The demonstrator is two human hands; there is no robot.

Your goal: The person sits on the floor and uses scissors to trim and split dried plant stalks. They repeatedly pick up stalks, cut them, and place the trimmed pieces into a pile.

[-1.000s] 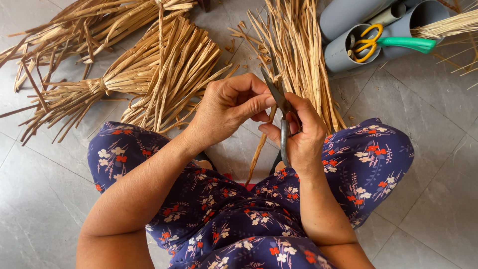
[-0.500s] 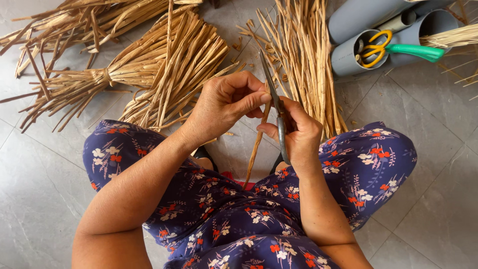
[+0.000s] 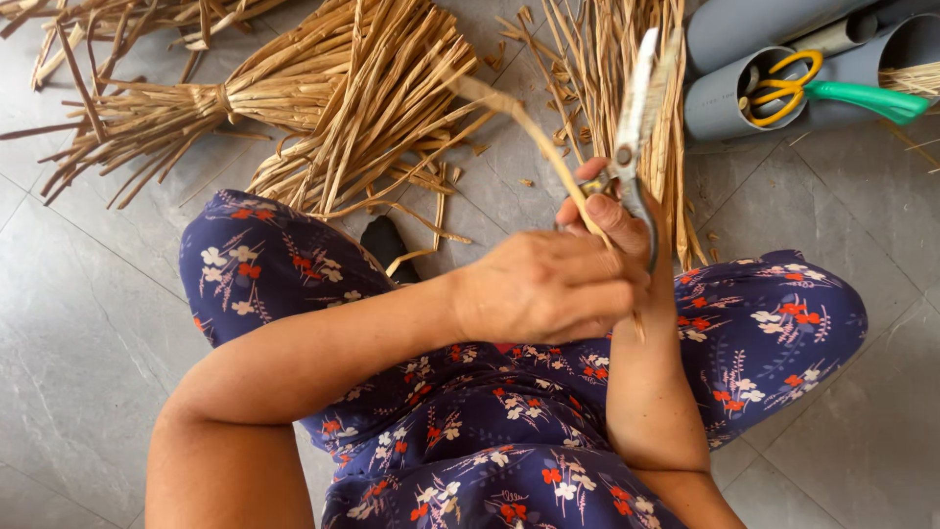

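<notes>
Since a moment ago the left hand (image 3: 548,289) has drawn the thin dried tan straw stalk (image 3: 534,137) up and leftward, fingers closed on it, while the right hand (image 3: 627,220), mostly hidden behind, grips the raised grey metal shears (image 3: 634,108), above the grey tiled floor (image 3: 78,323) beside tied straw bundles (image 3: 323,98).

The dress (image 3: 470,431) is deep navy blue, patterned all over with small white flowers, red-orange flowers and thin pale sprigs. Above the dress, the tied straw bundle (image 3: 323,98) is golden tan with darker brown stalks at its far ends, and the loose straw (image 3: 607,69) to its right is the same pale gold. Right of that straw, the pipes (image 3: 754,59) are flat grey-blue; one holds scissors (image 3: 783,83) with yellow handles beside a bright green handle (image 3: 867,98). The floor tiles (image 3: 78,323) are mottled grey.
</notes>
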